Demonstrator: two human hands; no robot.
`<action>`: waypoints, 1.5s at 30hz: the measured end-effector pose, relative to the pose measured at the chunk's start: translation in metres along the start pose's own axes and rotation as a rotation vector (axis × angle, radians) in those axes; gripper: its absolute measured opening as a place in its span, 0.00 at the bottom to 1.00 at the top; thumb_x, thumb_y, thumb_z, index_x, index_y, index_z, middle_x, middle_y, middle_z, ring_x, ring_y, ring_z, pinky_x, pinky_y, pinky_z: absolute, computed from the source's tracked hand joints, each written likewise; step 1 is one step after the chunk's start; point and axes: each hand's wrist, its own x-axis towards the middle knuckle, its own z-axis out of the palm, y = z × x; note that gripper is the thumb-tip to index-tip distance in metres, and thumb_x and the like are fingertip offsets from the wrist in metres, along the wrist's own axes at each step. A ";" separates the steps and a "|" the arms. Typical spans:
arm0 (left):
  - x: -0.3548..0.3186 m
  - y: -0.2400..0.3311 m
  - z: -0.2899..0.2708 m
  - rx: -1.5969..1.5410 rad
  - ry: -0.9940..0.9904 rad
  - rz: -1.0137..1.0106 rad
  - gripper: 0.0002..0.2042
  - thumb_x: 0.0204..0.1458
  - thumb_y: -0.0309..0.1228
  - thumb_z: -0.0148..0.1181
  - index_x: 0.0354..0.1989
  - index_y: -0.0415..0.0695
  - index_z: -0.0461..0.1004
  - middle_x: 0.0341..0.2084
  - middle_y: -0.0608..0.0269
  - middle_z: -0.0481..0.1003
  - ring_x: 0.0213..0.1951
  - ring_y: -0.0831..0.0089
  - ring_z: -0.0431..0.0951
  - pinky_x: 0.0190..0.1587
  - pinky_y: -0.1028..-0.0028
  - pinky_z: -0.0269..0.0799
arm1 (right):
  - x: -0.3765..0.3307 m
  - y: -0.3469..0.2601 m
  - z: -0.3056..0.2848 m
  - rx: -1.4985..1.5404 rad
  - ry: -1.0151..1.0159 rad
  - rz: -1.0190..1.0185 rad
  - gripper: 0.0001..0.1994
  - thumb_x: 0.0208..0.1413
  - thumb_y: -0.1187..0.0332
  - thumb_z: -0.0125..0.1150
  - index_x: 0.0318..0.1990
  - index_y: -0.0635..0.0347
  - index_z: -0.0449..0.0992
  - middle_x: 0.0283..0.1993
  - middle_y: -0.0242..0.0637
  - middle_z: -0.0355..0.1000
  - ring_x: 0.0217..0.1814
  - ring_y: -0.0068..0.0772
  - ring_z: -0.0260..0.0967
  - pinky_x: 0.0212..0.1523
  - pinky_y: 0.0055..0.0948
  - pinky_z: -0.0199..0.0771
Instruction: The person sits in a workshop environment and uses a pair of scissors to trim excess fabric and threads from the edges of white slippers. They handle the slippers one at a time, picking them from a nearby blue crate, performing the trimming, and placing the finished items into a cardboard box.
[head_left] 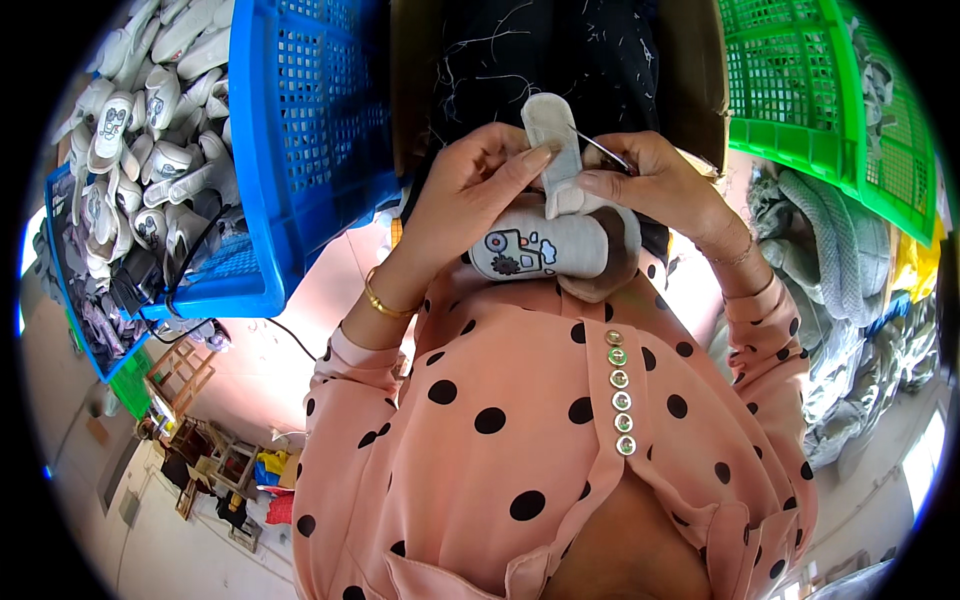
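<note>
Above my lap, my left hand (475, 190) is closed on a small pale grey cloth shoe (551, 118), thumb pressed on its flat side. My right hand (665, 190) is closed round a thin metal tool (608, 156) with a slim pointed end, which reaches to the edge of the pale shoe; its handle is mostly hidden by the fingers. Just below the hands, against my body, lies another small grey shoe (575, 248) with a cartoon vehicle on it and a brownish opening. Whether the two pieces are joined I cannot tell.
A blue plastic crate (310, 130) stands at the left, beside a heap of small grey shoes (165, 110). To the right is a green crate (795, 90), with grey cloth material (825, 240) below it. Loose threads lie on my dark trousers (545, 50). A black cable (195, 250) hangs by the blue crate.
</note>
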 end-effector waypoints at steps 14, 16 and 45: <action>0.012 0.011 0.015 0.300 0.120 0.283 0.12 0.56 0.22 0.62 0.48 0.38 0.71 0.32 0.63 0.78 0.34 0.82 0.78 0.37 0.82 0.75 | -0.001 -0.005 0.001 0.001 0.142 -0.169 0.13 0.62 0.65 0.60 0.44 0.69 0.75 0.32 0.29 0.71 0.36 0.12 0.64 0.38 0.18 0.70; 0.014 0.013 0.018 0.332 0.072 0.227 0.09 0.58 0.22 0.60 0.46 0.37 0.73 0.30 0.65 0.79 0.32 0.82 0.78 0.35 0.82 0.75 | 0.004 -0.005 -0.005 -0.004 0.212 -0.221 0.12 0.64 0.64 0.59 0.43 0.67 0.75 0.27 0.25 0.67 0.32 0.11 0.60 0.32 0.17 0.67; 0.051 0.019 -0.008 0.720 0.264 0.588 0.25 0.43 0.38 0.73 0.51 0.46 0.76 0.48 0.57 0.75 0.56 0.58 0.69 0.54 0.64 0.67 | 0.033 0.013 -0.016 0.177 0.351 -0.195 0.15 0.66 0.60 0.55 0.31 0.62 0.71 0.18 0.20 0.54 0.20 0.11 0.49 0.20 0.17 0.52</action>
